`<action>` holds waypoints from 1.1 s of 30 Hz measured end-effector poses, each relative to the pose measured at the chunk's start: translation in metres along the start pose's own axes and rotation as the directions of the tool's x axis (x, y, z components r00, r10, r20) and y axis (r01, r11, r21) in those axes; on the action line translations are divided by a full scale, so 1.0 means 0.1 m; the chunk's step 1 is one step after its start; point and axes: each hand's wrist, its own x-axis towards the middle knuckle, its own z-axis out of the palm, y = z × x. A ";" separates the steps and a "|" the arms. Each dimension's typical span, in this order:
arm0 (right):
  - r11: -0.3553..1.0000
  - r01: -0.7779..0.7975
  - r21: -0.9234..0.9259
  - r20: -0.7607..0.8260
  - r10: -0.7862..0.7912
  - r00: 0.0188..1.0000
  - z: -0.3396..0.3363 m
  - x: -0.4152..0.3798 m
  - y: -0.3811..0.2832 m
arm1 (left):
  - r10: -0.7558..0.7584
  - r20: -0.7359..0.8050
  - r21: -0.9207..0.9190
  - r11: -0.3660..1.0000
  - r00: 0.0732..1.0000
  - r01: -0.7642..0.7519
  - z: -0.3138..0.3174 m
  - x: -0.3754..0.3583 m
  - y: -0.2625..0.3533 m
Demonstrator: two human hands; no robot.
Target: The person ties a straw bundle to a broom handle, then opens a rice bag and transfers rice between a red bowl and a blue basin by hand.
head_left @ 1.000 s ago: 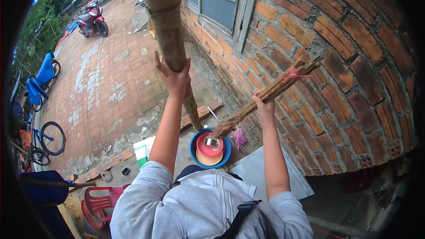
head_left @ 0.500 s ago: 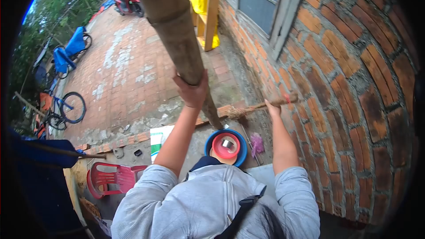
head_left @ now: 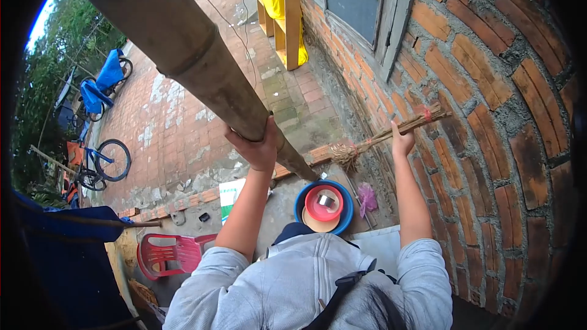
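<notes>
A thick bamboo pole (head_left: 214, 76) slants from the upper left down to the ground beside the basins. My left hand (head_left: 258, 150) is closed against the pole's near side, thumb and fingers partly round it. On the right, my right hand (head_left: 402, 142) grips a short straw hand broom (head_left: 425, 117) by the handle, close to the brick wall. Its frayed bristles (head_left: 346, 155) point left, toward the pole's lower part. Below the pole sits a blue basin (head_left: 347, 220), with a smaller red basin (head_left: 316, 214) and a shiny metal container (head_left: 324, 200) inside.
The brick wall (head_left: 483, 140) with a window (head_left: 350, 0) runs along the right. A low brick edging (head_left: 321, 154) crosses the ground. Nearby are a pink plastic bag (head_left: 367, 199), a red chair (head_left: 183, 252), a bicycle (head_left: 113, 160) and a wooden shelf (head_left: 292, 21) with yellow cloth.
My right hand and the broom have moved right and slightly up, the broom now more steeply tilted. The pole's upper end has swung left in view, with my left hand still on it.
</notes>
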 end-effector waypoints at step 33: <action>0.645 -0.761 -0.071 0.293 0.742 0.602 0.46 0.44 0.42 | -0.046 0.006 -0.022 0.999 0.999 0.046 -0.02 -0.06 0.00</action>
